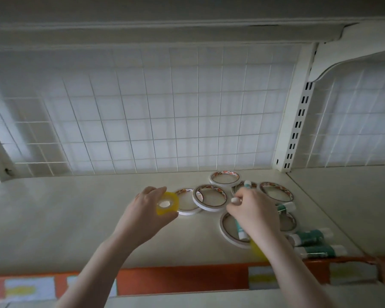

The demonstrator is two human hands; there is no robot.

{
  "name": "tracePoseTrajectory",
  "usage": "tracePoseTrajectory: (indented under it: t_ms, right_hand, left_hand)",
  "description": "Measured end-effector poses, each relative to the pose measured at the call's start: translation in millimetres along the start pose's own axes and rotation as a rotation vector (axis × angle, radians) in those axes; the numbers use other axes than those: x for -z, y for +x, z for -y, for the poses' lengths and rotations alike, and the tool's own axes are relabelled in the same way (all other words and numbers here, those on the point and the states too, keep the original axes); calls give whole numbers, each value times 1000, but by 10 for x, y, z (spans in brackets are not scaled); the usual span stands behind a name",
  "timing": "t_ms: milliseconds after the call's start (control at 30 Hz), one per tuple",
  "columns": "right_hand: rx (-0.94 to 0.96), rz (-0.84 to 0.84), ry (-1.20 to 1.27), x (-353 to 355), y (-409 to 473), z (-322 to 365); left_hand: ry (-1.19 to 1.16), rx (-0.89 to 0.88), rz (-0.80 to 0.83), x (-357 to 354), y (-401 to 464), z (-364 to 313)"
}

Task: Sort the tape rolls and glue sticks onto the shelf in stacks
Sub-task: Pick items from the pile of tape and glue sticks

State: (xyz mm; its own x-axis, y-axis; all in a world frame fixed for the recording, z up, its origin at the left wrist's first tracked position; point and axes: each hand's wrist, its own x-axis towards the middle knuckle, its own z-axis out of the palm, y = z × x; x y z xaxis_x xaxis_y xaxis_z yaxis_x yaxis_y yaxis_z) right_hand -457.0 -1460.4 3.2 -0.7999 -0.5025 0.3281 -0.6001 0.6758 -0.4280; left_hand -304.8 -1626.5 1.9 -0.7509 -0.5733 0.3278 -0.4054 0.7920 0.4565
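Note:
My left hand (142,216) holds a small yellow tape roll (167,203) just above the white shelf (65,214), left of the pile. Several thin white tape rolls lie flat and overlapping at the shelf's right part, one (210,197) in the middle and one (225,178) at the back. My right hand (255,213) grips a green and white glue stick (246,185), fingers curled round it over the rolls. Another glue stick (240,230) shows under that hand. More glue sticks (309,237) lie at the right front. A yellow roll (257,248) peeks from under my right wrist.
A white wire grid (142,112) backs the shelf. A slotted upright post (298,121) stands at the right, with another shelf bay (353,196) beyond it. An orange price strip (182,278) runs along the shelf's front edge.

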Motion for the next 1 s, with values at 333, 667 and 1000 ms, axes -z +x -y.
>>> tracePoseTrajectory:
  t_ms: [333, 667, 1000]
  right_hand:
    - [123, -139, 202, 78, -61, 98]
    - [314, -284, 292, -137, -190, 876]
    - [414, -173, 439, -938, -784, 2744]
  left_hand:
    - [25, 97, -30, 97, -207, 156]
    - [20, 166, -120, 705, -430, 634]
    - [56, 238, -234, 1870, -1135, 2071]
